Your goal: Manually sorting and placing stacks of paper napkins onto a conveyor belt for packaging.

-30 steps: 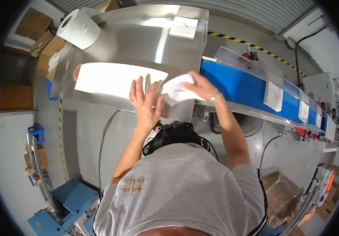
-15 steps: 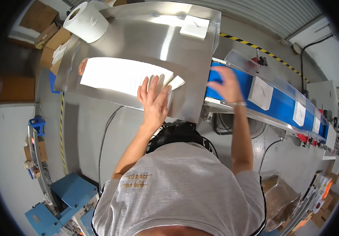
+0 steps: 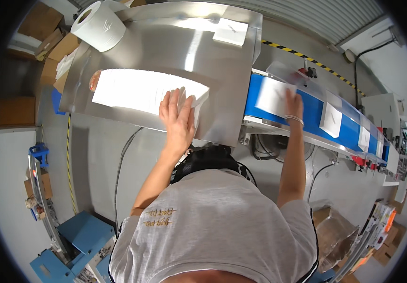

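A long, curved row of white paper packets (image 3: pixel 132 89) lies packed together on the steel table (image 3: pixel 222 94). My left hand (image 3: pixel 179 118) rests on the row near its right end, fingers stretched out and a little apart. A reddish-brown, rounded object (image 3: pixel 94 81) touches the row's left end; most of it is hidden. Over on the blue conveyor belt (image 3: pixel 307 106), my right hand (image 3: pixel 295 104) has its fingers closed at the right edge of a flat white packet (image 3: pixel 272 96). This packet is slightly blurred.
Further white packets (image 3: pixel 331 120) sit spaced along the belt, beside a clear plastic guard (image 3: pixel 345 106). A large white paper roll (image 3: pixel 98 28) stands at the table's far left. Another white packet (image 3: pixel 230 31) lies at its far right corner. A black cable (image 3: pixel 122 165) hangs below.
My right hand, open over the belt before, now has a white packet at its fingers there. The other belt packets have shifted right. My left hand stays on the row, slightly further left.
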A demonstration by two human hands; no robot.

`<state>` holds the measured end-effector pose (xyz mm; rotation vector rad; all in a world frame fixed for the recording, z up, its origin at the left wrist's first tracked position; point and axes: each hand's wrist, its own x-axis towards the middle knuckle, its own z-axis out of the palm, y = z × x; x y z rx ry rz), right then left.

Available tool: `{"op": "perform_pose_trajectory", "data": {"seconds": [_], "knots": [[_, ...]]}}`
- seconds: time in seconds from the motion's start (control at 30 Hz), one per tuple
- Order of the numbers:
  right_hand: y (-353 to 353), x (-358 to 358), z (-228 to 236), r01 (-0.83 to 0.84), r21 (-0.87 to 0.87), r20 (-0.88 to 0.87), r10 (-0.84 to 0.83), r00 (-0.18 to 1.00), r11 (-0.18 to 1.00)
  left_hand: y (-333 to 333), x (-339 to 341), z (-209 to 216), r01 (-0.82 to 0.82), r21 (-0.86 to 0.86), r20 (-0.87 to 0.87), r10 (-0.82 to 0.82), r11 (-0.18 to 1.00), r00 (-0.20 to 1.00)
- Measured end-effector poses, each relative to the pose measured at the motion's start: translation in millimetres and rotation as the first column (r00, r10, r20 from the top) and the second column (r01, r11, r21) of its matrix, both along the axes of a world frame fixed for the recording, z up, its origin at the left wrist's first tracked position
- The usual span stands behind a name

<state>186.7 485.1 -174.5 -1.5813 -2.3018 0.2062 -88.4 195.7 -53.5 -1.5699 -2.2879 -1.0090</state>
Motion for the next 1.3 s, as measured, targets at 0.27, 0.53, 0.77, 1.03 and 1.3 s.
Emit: {"op": "perform_pose_trajectory", "data": {"seconds": [0.27,0.53,0.77,1.03,1.3], "knots": [[-78,-84,96,-0.53,-0.042,-0.485,0.446,0.752,0.847,-1,0,7,0.046,-0.014,0.079,-0.045,0.999,0.996],[-106,-145,80,-0.76,-0.537,-0.744,0.219,0.631,0.367,-6,-9,6,0.012,-0.044,0.039,-0.011,0.999,0.999],[-50,-71,51,-0.034,-0.414,-0.51,-0.201,0.836,0.91,-9,-16,0,-0.036,-0.066,-0.018,0.035,0.997,0.999],[-48,-65,74,-0.144,0.253,-0.171,0.191,0.966,0.957,-6,-16,3,0.022,0.012,0.091,-0.023,1.0,0.996],[-113,-182,82,-0.887,-0.164,-0.68,0.602,0.419,0.432,-6,-18,8,0.071,-0.029,0.081,-0.068,0.997,0.994]]}}
